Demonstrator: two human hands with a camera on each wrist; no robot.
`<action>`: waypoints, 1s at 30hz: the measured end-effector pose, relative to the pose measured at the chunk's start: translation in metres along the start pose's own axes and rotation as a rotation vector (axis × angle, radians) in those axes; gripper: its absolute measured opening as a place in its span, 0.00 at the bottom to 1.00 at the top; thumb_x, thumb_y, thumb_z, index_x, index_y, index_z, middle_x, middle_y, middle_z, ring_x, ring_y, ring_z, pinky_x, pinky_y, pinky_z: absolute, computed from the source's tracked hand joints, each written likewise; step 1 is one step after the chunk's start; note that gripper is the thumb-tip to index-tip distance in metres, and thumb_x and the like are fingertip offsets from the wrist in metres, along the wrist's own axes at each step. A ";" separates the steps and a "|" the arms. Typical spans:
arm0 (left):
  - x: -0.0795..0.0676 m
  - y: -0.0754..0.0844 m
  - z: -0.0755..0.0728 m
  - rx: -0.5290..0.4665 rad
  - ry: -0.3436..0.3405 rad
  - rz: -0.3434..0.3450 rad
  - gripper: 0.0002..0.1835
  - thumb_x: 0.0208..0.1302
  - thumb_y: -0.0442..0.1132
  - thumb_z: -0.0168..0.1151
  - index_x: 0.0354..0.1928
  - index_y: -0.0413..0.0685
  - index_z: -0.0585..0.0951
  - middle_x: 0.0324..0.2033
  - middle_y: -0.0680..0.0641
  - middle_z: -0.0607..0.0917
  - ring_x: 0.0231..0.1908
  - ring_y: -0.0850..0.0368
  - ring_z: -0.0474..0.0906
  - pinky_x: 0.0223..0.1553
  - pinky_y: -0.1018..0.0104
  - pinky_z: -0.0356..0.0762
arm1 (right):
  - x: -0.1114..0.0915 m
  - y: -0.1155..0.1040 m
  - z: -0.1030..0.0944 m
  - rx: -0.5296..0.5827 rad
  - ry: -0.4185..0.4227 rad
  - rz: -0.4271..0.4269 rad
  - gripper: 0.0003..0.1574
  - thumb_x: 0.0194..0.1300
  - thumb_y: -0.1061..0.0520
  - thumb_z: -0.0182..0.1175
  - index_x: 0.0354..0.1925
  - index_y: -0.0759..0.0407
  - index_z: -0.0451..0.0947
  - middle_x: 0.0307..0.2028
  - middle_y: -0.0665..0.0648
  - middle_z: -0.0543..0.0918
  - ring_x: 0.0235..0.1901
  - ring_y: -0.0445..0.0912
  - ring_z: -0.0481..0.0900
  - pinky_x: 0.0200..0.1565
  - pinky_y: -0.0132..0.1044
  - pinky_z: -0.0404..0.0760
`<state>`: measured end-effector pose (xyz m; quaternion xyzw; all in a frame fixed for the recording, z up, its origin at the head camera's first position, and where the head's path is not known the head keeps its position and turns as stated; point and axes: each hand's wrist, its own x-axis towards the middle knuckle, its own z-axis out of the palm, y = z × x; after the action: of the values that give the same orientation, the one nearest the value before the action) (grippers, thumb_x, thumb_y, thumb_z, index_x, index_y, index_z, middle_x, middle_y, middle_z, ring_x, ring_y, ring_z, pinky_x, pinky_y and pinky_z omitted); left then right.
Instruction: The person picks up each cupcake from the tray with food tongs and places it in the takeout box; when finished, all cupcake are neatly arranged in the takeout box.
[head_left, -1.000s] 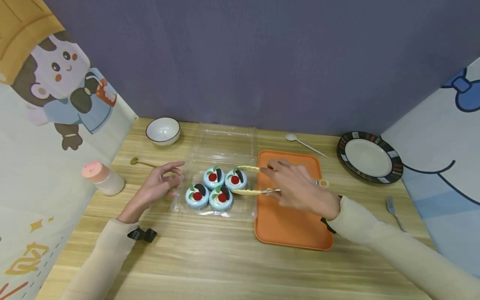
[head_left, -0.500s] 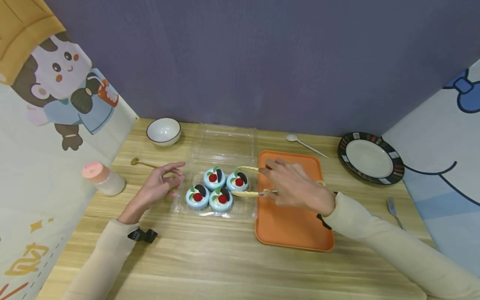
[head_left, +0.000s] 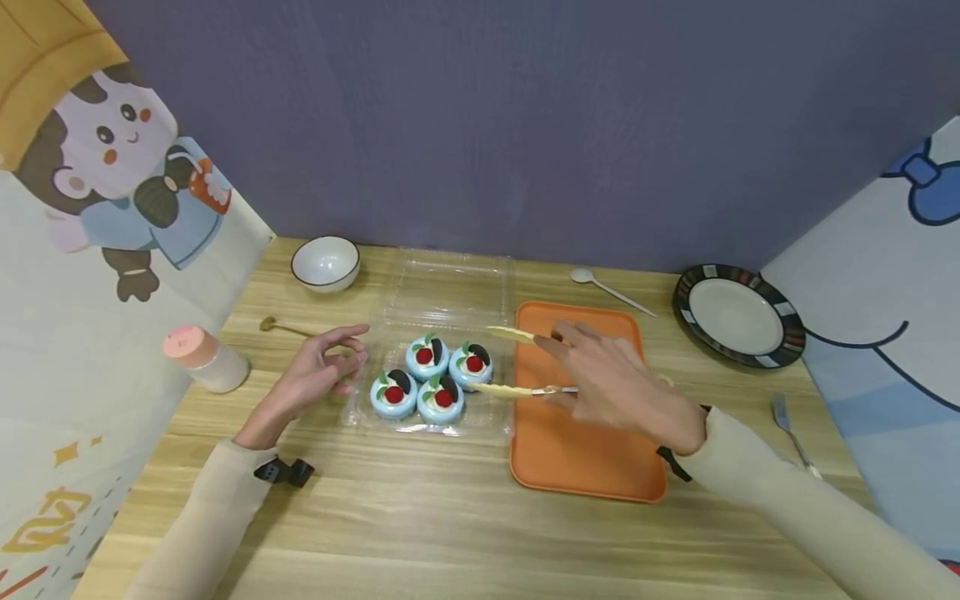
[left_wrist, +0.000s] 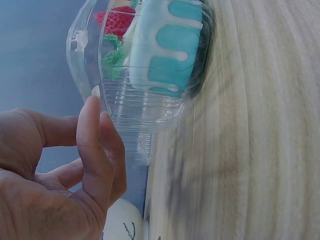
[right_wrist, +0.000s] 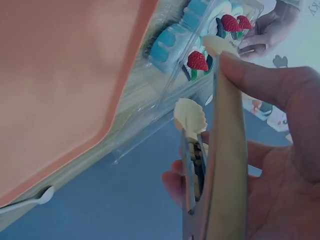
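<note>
My right hand (head_left: 611,379) grips a pair of tongs (right_wrist: 227,150) with cream-coloured, scalloped tips. In the head view the tips are spread apart at the right side of the back right cupcake (head_left: 471,365). Several pale blue toy cupcakes, each topped with a red berry, green leaf and dark cookie, stand together in the left part of a clear plastic box (head_left: 491,412). My left hand (head_left: 318,367) is at the box's left edge, fingers loosely bent. In the left wrist view a fingertip (left_wrist: 96,92) meets the clear rim; whether it presses cannot be told.
An orange tray (head_left: 577,467) lies right of the box, beneath my right hand. Behind are a white bowl (head_left: 326,262), the box's raised lid (head_left: 453,283) and a white spoon (head_left: 611,290). A dark-rimmed plate (head_left: 738,317), fork (head_left: 791,429), gold spoon (head_left: 281,325) and pink-capped bottle (head_left: 206,358) stand at the sides.
My right hand has drawn the tongs a little to the right, and their tips stand wider apart. The back right cupcake has shifted only slightly. My left hand has stayed in place.
</note>
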<state>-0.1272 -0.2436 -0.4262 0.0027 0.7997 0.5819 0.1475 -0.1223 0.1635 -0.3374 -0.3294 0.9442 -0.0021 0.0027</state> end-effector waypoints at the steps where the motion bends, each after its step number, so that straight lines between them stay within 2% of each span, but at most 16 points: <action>1: 0.000 0.000 0.000 0.001 -0.001 0.001 0.30 0.72 0.37 0.56 0.73 0.47 0.63 0.54 0.37 0.72 0.33 0.66 0.77 0.27 0.63 0.86 | -0.004 0.002 0.000 0.010 0.011 0.013 0.46 0.53 0.35 0.71 0.67 0.47 0.71 0.51 0.52 0.75 0.35 0.44 0.75 0.12 0.29 0.59; 4: 0.001 0.000 -0.001 0.004 -0.001 0.001 0.30 0.72 0.36 0.56 0.73 0.46 0.63 0.54 0.38 0.72 0.33 0.66 0.77 0.27 0.63 0.86 | -0.018 0.012 0.001 0.060 0.042 0.065 0.48 0.54 0.32 0.69 0.68 0.47 0.69 0.53 0.52 0.75 0.35 0.44 0.75 0.13 0.29 0.61; 9: 0.002 0.000 -0.001 0.014 0.003 -0.007 0.29 0.72 0.36 0.56 0.73 0.47 0.63 0.53 0.41 0.72 0.33 0.66 0.77 0.28 0.62 0.87 | -0.042 0.036 0.007 0.139 0.101 0.147 0.54 0.53 0.27 0.67 0.69 0.54 0.69 0.54 0.53 0.75 0.35 0.44 0.75 0.21 0.29 0.67; 12: 0.002 -0.002 0.000 0.023 0.001 -0.007 0.30 0.72 0.37 0.56 0.73 0.47 0.63 0.52 0.42 0.72 0.33 0.66 0.77 0.27 0.64 0.86 | -0.057 0.050 0.012 0.155 0.129 0.232 0.60 0.49 0.21 0.65 0.68 0.55 0.69 0.54 0.54 0.75 0.37 0.44 0.76 0.25 0.31 0.70; 15: 0.001 -0.003 0.000 0.026 0.000 -0.006 0.30 0.72 0.38 0.56 0.73 0.47 0.62 0.53 0.42 0.72 0.33 0.65 0.77 0.27 0.64 0.86 | -0.074 0.063 0.017 0.154 0.134 0.321 0.65 0.45 0.18 0.63 0.69 0.55 0.68 0.55 0.56 0.75 0.39 0.47 0.77 0.24 0.34 0.72; 18: 0.001 -0.004 -0.001 0.029 -0.003 -0.002 0.30 0.72 0.38 0.56 0.74 0.47 0.62 0.53 0.41 0.72 0.34 0.65 0.77 0.27 0.64 0.86 | -0.091 0.077 0.024 0.150 0.143 0.391 0.65 0.45 0.18 0.64 0.69 0.56 0.68 0.53 0.58 0.75 0.40 0.50 0.76 0.20 0.34 0.69; 23: 0.001 -0.005 -0.001 0.034 -0.007 0.001 0.29 0.73 0.37 0.55 0.74 0.47 0.62 0.54 0.40 0.72 0.34 0.64 0.77 0.27 0.64 0.86 | -0.120 0.098 0.039 0.143 0.131 0.500 0.64 0.47 0.22 0.66 0.71 0.56 0.65 0.55 0.67 0.74 0.31 0.52 0.77 0.13 0.36 0.63; 27: 0.001 -0.004 -0.002 0.039 -0.009 0.001 0.30 0.73 0.38 0.55 0.74 0.48 0.62 0.55 0.39 0.72 0.35 0.62 0.78 0.28 0.62 0.87 | -0.140 0.111 0.051 0.148 0.137 0.544 0.65 0.48 0.25 0.68 0.71 0.63 0.63 0.58 0.77 0.69 0.33 0.62 0.79 0.14 0.41 0.67; 30: 0.001 -0.003 -0.002 0.042 -0.009 0.002 0.30 0.72 0.38 0.56 0.74 0.48 0.62 0.55 0.39 0.72 0.36 0.61 0.79 0.29 0.62 0.87 | -0.151 0.117 0.060 0.130 0.175 0.539 0.64 0.48 0.28 0.71 0.68 0.69 0.65 0.54 0.77 0.71 0.35 0.64 0.77 0.16 0.46 0.71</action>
<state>-0.1277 -0.2460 -0.4287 0.0091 0.8111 0.5652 0.1504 -0.0767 0.3493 -0.3971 -0.0642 0.9922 -0.0903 -0.0573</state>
